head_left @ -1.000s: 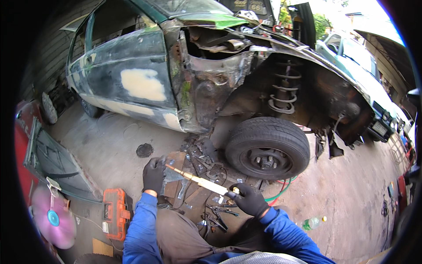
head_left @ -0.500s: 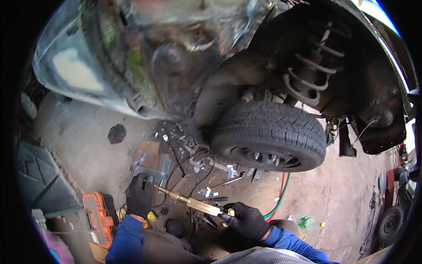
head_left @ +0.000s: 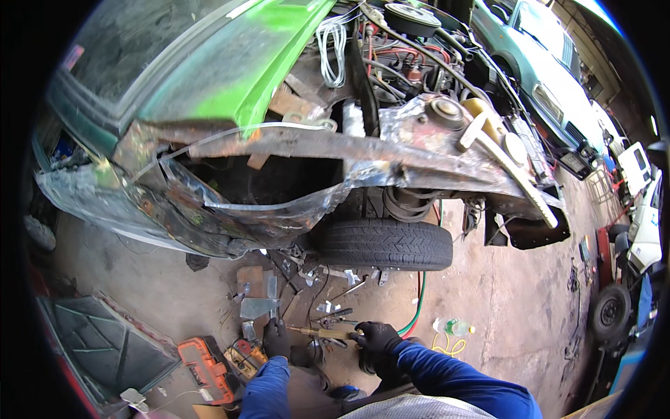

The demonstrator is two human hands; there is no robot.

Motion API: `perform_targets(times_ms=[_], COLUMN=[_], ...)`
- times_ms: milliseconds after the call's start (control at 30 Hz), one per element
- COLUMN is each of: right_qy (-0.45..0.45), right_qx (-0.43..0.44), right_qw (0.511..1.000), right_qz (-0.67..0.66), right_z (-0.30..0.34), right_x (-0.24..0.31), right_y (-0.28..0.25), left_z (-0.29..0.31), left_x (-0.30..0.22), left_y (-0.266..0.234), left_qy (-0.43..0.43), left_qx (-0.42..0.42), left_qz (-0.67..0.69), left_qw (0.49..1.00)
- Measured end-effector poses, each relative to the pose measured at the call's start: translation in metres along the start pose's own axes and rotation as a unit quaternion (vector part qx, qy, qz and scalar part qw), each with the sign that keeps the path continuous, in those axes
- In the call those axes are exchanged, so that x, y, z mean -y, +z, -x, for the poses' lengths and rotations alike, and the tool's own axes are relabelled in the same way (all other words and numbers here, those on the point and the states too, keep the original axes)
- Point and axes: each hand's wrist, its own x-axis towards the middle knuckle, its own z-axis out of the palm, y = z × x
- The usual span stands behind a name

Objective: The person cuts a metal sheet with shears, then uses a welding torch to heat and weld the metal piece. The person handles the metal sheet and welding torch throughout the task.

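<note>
My right hand (head_left: 378,338), in a black glove, is closed around the valve end of a brass-coloured gas torch (head_left: 322,334). The torch lies nearly level, its thin tip pointing left. Close to that tip is my left hand (head_left: 277,339), also gloved in black, with its fingers together. Anything small inside those fingers is hidden. Red and green hoses (head_left: 420,300) run down behind my right forearm. Beyond my hands, a flat metal sheet (head_left: 258,308) lies on the floor among scraps and tools.
Ahead stands a partly stripped car with a rusty, cut inner fender (head_left: 279,143) and a tyre (head_left: 384,244) below. A hammer (head_left: 506,167) rests on it. An orange case (head_left: 204,370) and a dark panel (head_left: 105,346) are at left, a green-tinted bottle (head_left: 457,327) at right.
My view has tilted up, bringing the engine bay and other vehicles into sight. Both hands and the torch appear lower and smaller; the torch stays in my right hand, now more level.
</note>
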Motion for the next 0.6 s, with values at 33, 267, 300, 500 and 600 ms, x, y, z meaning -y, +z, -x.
perform_targets(times_ms=[33, 267, 300, 500, 600], right_qy=[-0.004, 0.057, 0.082, 0.149, 0.196], right_qx=[-0.003, 0.087, 0.128, 0.045, 0.031], right_qw=[1.0, 0.993, 0.984, 0.981, 0.971], right_qz=[-0.001, -0.052, -0.092, -0.113, -0.135], right_z=[0.011, 0.081, 0.088, 0.161, 0.198], right_x=[0.008, 0.041, 0.04, 0.032, 0.018], right_y=[-0.013, -0.085, -0.095, -0.15, -0.171], left_z=[0.008, 0.043, 0.044, 0.04, 0.043], left_x=[-0.008, -0.083, -0.097, -0.231, -0.311], left_y=[-0.011, -0.106, -0.116, -0.147, -0.165], left_qy=[-0.004, -0.026, 0.007, 0.153, 0.195], left_qx=[0.012, 0.187, 0.177, 0.202, 0.243], left_qz=[0.01, 0.004, -0.05, -0.119, -0.031], left_qw=[1.0, 0.982, 0.983, 0.96, 0.95])
